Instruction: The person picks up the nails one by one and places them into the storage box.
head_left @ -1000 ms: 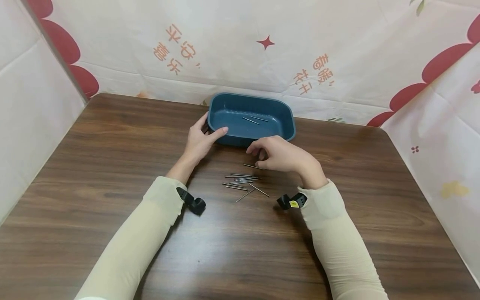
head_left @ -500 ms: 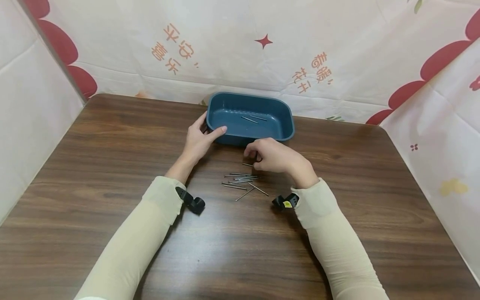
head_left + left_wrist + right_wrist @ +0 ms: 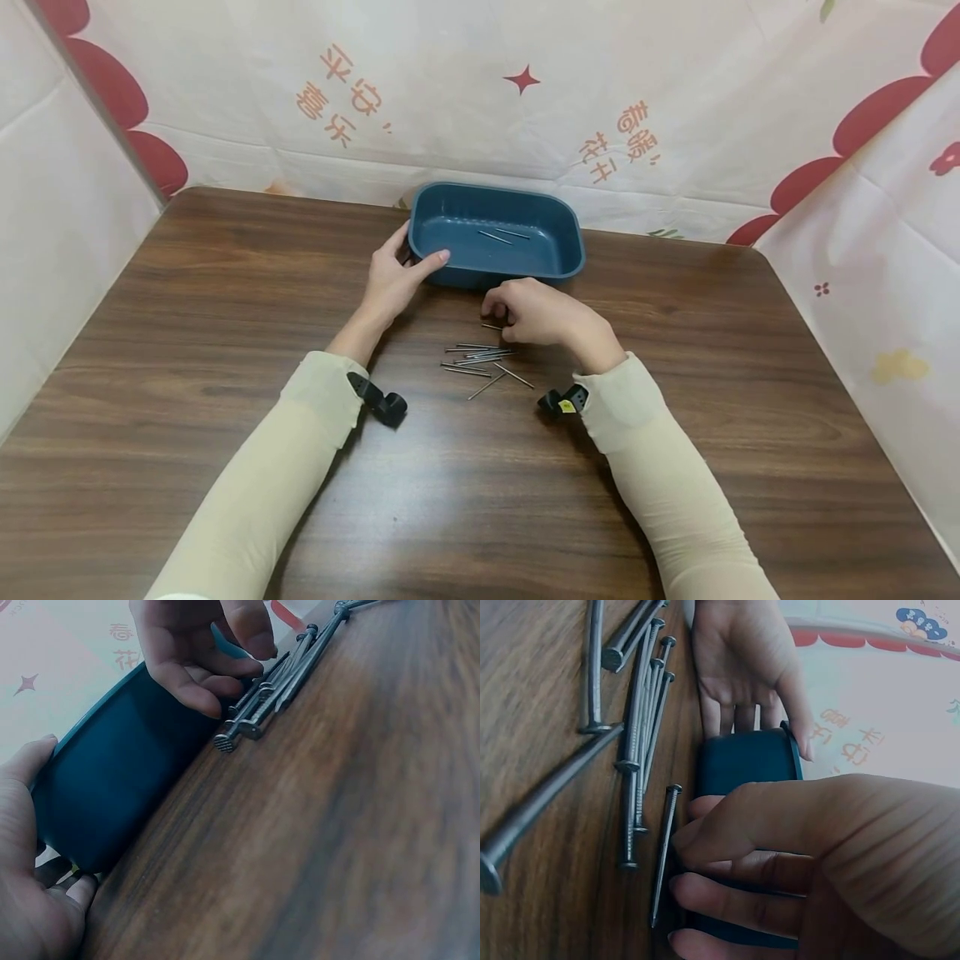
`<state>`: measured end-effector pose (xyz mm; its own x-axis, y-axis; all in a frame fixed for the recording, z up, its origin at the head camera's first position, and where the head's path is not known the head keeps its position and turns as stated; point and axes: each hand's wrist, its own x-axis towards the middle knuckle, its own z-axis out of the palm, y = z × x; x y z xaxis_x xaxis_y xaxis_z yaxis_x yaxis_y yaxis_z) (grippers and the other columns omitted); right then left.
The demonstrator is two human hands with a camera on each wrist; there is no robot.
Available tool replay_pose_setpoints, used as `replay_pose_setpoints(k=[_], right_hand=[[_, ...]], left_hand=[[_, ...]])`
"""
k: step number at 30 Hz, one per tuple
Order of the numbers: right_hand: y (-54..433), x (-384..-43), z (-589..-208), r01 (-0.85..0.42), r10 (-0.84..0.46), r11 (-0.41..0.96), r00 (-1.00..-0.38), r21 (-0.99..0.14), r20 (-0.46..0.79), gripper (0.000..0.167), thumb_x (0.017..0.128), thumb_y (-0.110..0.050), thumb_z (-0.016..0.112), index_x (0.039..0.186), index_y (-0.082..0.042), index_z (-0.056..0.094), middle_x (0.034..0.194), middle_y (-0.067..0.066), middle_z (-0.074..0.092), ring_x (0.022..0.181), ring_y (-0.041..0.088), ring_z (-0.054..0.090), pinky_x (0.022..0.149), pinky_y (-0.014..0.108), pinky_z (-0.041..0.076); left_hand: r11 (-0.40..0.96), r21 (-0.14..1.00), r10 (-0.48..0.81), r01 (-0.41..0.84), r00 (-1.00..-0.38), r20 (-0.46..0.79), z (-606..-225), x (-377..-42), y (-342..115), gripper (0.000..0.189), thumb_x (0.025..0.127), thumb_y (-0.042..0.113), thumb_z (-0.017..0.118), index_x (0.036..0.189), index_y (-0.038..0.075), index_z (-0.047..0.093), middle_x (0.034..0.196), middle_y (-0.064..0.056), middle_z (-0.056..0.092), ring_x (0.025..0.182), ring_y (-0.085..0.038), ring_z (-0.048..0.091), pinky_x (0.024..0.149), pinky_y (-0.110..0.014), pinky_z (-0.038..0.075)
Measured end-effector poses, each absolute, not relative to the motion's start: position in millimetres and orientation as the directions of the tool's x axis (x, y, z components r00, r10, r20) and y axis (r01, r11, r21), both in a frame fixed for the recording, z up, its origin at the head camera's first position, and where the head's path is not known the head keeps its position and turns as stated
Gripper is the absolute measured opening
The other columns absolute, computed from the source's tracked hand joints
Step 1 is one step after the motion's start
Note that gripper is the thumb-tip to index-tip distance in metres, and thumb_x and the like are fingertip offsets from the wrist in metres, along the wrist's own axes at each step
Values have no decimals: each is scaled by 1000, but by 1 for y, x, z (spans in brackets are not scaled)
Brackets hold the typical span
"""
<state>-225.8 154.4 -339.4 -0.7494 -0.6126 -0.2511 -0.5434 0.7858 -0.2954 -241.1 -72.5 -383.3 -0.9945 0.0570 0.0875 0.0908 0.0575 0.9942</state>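
A blue plastic basin [image 3: 468, 278] stands near the back of the table, with two nails [image 3: 495, 237] lying in it. My left hand [image 3: 388, 282] grips its left end, thumb over the rim and fingers round the outer wall. In front of the basin my right hand [image 3: 546, 313] reaches down with bent fingers beside a single nail [image 3: 664, 855]. Seen from the right wrist, the thumb tip is right at this nail, which lies on the wood; whether they touch is unclear. A loose group of several nails [image 3: 480, 355] lies closer to me.
The brown wooden table [image 3: 420, 500] runs back to a printed cloth [image 3: 450, 100] close behind the basin. Cloth also hangs along the left and right sides. Black wrist cameras sit on both cuffs, low over the table.
My right hand has shifted slightly left along the single nail, covering more of it in the head view. The left hand keeps its grip on the basin. The head view has drifted slightly.
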Motion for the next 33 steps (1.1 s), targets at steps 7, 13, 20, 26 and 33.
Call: replay_pose_setpoints(k=[7, 13, 20, 26, 33], right_hand=[[153, -227, -345, -544, -606, 792, -755, -276, -250, 35, 82, 2, 69, 115, -8, 70, 102, 9, 66, 92, 23, 59, 86, 40, 52], [151, -227, -348, -528, -583, 810, -772, -255, -253, 35, 82, 3, 72, 114, -10, 68, 103, 8, 67, 95, 24, 60, 88, 40, 53], [148, -228, -352, -519, -569, 820, -785, -240, -244, 34, 81, 5, 72, 111, -11, 67, 101, 7, 67, 93, 23, 61, 86, 39, 53], [146, -227, -352, -504, -554, 830, -796, -238, -245, 33, 80, 7, 69, 107, -11, 66, 98, 6, 66, 90, 22, 59, 81, 37, 52], [145, -226, -354, -492, -543, 836, -804, -243, -241, 32, 80, 7, 68, 106, -12, 65, 92, 5, 64, 86, 21, 57, 75, 34, 49]], left_hand=[[55, 995, 57, 89, -995, 86, -380, -238, -72, 80, 92, 23, 74, 158, 4, 33, 162, -19, 37, 150, -34, 37, 123, -43, 35], [52, 994, 57, 98, -994, 95, -380, -238, -72, 78, 92, 22, 73, 157, 3, 34, 160, -20, 39, 150, -35, 37, 123, -44, 34], [47, 994, 51, 95, -994, 93, -380, -239, -72, 78, 92, 22, 73, 157, 4, 34, 160, -20, 39, 150, -34, 38, 123, -43, 34], [54, 994, 52, 95, -994, 92, -378, -237, -71, 77, 93, 21, 73, 157, 4, 34, 161, -20, 39, 150, -34, 37, 123, -43, 34], [68, 993, 48, 94, -995, 91, -379, -237, -71, 79, 92, 23, 73, 157, 4, 34, 161, -20, 37, 150, -35, 36, 123, -43, 34]])
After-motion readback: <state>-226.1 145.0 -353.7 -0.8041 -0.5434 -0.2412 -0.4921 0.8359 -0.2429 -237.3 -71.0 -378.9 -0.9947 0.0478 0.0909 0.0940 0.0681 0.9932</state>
